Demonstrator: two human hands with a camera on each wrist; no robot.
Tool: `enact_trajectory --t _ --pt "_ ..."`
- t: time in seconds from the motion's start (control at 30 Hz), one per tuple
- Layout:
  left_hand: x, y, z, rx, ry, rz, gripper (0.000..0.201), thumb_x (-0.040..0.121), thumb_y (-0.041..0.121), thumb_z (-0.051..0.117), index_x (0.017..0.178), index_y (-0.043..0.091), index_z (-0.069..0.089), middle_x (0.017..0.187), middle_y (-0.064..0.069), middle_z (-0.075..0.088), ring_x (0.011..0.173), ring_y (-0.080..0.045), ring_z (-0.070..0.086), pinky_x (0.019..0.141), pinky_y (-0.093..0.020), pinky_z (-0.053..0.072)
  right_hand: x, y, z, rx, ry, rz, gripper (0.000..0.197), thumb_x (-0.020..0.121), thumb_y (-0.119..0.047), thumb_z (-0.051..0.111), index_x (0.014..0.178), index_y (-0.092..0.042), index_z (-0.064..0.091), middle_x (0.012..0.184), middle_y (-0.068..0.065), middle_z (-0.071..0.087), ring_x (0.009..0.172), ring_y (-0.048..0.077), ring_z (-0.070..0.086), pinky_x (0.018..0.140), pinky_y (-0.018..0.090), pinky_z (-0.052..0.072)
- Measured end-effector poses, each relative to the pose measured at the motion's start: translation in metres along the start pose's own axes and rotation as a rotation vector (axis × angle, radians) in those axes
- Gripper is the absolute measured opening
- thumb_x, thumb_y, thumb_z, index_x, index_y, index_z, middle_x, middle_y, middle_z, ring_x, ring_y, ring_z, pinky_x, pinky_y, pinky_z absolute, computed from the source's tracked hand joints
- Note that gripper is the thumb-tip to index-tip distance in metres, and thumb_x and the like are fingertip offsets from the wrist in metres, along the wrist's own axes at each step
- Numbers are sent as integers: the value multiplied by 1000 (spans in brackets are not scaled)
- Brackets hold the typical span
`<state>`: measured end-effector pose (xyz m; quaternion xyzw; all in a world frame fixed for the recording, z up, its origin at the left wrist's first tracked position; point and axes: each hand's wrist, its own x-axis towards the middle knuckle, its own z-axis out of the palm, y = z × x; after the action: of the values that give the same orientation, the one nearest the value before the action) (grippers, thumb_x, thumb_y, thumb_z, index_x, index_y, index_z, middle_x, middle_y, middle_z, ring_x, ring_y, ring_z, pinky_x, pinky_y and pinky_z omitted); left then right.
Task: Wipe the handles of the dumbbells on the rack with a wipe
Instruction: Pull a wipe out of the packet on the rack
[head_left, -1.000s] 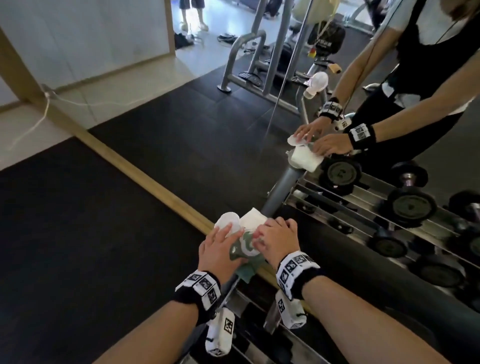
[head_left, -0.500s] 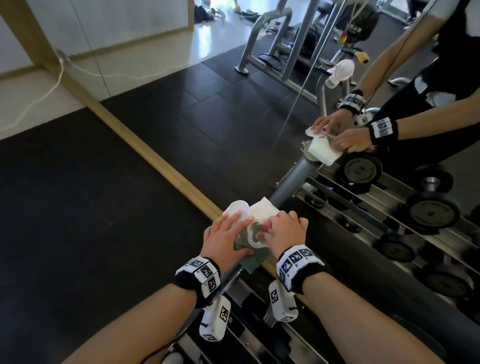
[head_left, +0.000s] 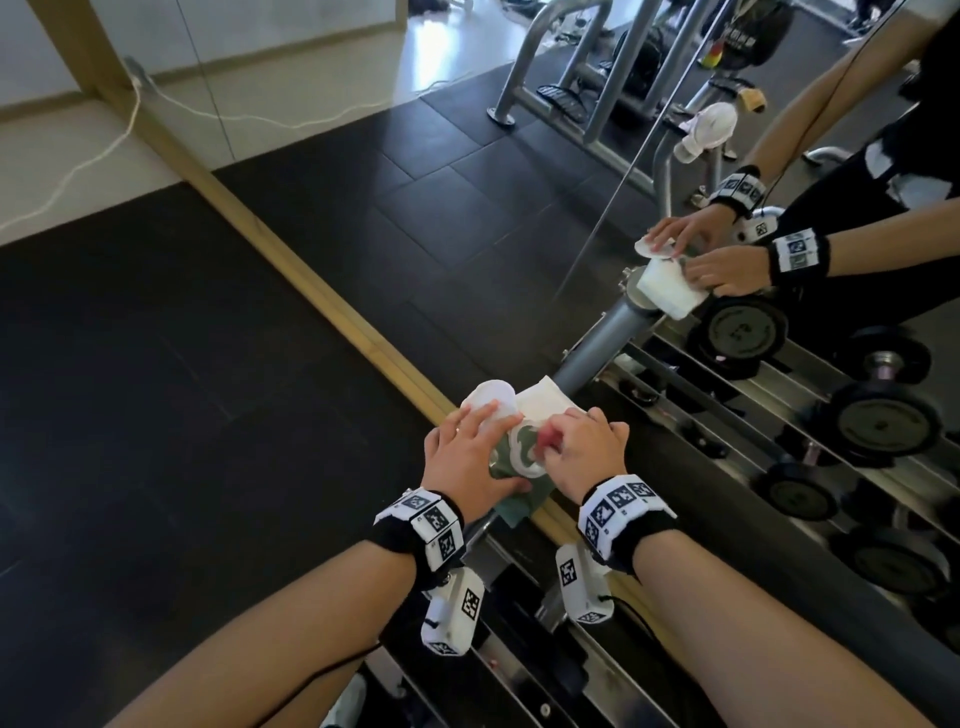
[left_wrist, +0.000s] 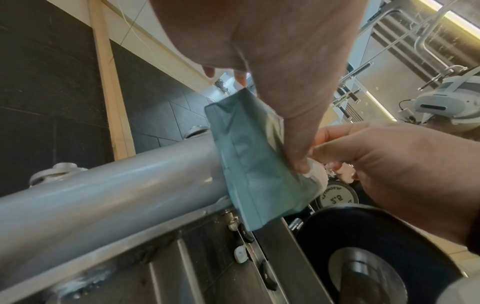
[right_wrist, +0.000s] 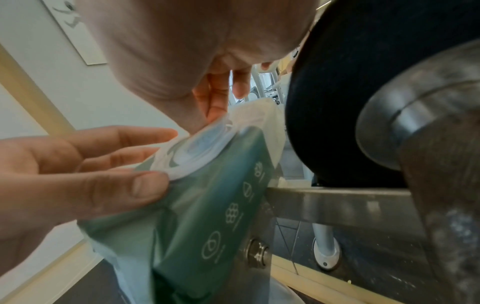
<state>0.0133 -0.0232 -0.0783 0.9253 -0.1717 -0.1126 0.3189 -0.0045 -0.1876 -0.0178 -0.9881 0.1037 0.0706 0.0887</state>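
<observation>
A green wipe pack (head_left: 519, 462) sits on top of the grey rack post (head_left: 597, 343), its white lid (head_left: 491, 397) flipped open. My left hand (head_left: 483, 421) holds the pack, thumb on its side (right_wrist: 145, 185). My right hand (head_left: 566, 431) is curled over the opening and pinches a white wipe (left_wrist: 314, 170) that sticks out. More white wipe (head_left: 545, 402) shows beyond the fingers. A black dumbbell (right_wrist: 350, 102) with a metal handle (right_wrist: 428, 144) lies on the rack right beside my right hand.
A wall mirror with a wooden frame (head_left: 291, 270) stands right behind the rack and repeats my hands and several dumbbells (head_left: 878, 426). Steel rack rails (head_left: 519, 675) run below my wrists. Black rubber floor (head_left: 182, 415) lies to the left.
Both hands have stayed on the wipe pack. My right fingers have curled in tighter over the opening, and my head has come closer.
</observation>
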Motion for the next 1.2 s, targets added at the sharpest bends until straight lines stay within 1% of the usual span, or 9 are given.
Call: enact_trajectory --t 0.17,0.4,0.47,0.53,0.6,0.73,0.93,1.03,1.2 --pt "2 7 -1 32 53 -20 85 66 64 72 139 53 30 152 14 32 140 -18 19 112 -42 13 -1 4 -4 112 -47 -74 19 84 -19 65 77 -33 55 88 -17 51 97 13 42 74 32 15" --pt "0 12 -3 49 39 -34 84 69 63 70 140 55 25 153 12 31 140 -21 20 113 -47 15 -6 2 -10 118 -138 -122 12 94 -24 59 88 -32 52 99 -13 57 103 12 44 84 33 21" --pt "-1 13 -4 47 40 -33 83 70 65 69 139 55 26 152 13 32 140 -21 21 113 -48 15 -10 4 -12 176 -133 -107 11 95 -23 59 89 -30 54 91 -14 54 93 2 41 89 35 26" --pt "-1 12 -6 44 41 -33 82 69 66 69 140 55 28 151 13 32 140 -20 21 113 -49 15 -12 8 -15 246 -120 -60 10 97 -21 57 89 -27 55 84 -14 49 85 0 35 89 34 29" --pt "0 12 -7 43 37 -33 82 69 65 69 140 55 28 151 14 32 139 -20 21 113 -48 14 -14 11 -18 273 -101 -44 12 98 -20 54 89 -28 52 86 -12 50 87 4 37 86 33 28" --pt "0 13 -6 21 34 -29 81 71 61 71 140 54 30 151 14 31 139 -20 20 113 -47 13 -21 14 -21 398 -27 -30 19 99 -18 53 85 -30 48 80 -15 53 83 -12 39 86 35 31" --pt "3 17 -5 -5 21 -56 85 67 67 73 140 50 35 151 15 30 139 -18 18 113 -45 13 -17 12 -24 388 -98 25 14 88 -36 71 93 -32 59 83 -12 61 80 7 54 85 33 26" --pt "4 19 -5 -8 17 -68 83 67 67 75 139 50 37 150 15 31 139 -19 18 114 -47 15 -14 7 -26 226 -45 10 9 89 -33 71 84 -25 69 84 -13 64 89 16 58 85 33 27" --pt "4 22 -6 4 -2 -101 83 68 62 75 139 51 35 151 14 31 140 -20 19 114 -50 17 -21 11 -42 256 77 -91 9 88 -24 74 88 -15 75 87 -3 68 90 21 58 91 42 38"
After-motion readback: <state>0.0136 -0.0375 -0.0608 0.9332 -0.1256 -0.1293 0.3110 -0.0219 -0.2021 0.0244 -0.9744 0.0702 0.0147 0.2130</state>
